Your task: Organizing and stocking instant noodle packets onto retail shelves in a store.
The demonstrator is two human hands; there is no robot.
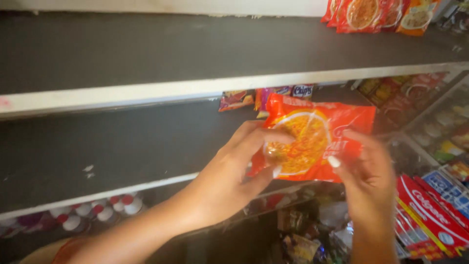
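Here, one red noodle packet [312, 142] is held up in front of the middle shelf [122, 146], gripped by two hands. Left hand [229, 181]: fingers and thumb closed on the packet's left edge. Right hand [369, 183]: blurred, fingertips pinching the packet's lower right corner. Below, lower left: a cluster of white bottles with red caps [97, 212], number unclear. Lower right: about two red toothpaste boxes [430, 217], stacked aslant. Behind the packet: three small snack packets [266, 96] on the middle shelf. Farthest, upper right: about four more noodle packets [378, 14] standing on the top shelf [195, 49].
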